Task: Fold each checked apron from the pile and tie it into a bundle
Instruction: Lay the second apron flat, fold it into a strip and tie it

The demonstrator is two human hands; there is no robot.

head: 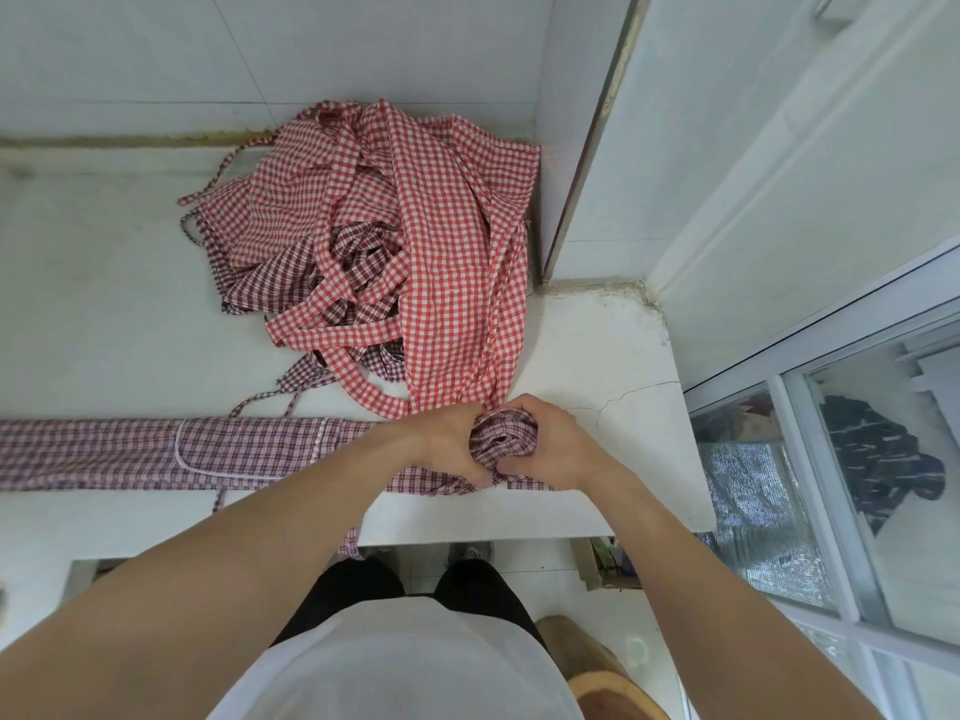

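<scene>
At the near edge of the white surface, right of centre: one dark maroon-and-white checked apron, folded into a long narrow band that lies flat along the front of the surface and runs out of view to the left. Its right end is gathered into a rolled wad held between both hands. Left hand: grip closed on the wad from the left, fingers curled round it. Right hand: grip closed on the wad from the right, fingers curled over the top and thumb tucked in beneath. A thin tie of the same cloth hangs over the front edge of the surface below the band.

Just beyond the hands, touching the band's far edge: pile of checked aprons, loose and unfolded, mostly red-and-white with some maroon pieces underneath, straps tangled across the top. One long red panel reaches from the pile down to the hands. The pile sits back against the white tiled wall, in the corner by a white door frame.

Off the surface, to the right: a glass-panelled window with a dark garment behind it
</scene>
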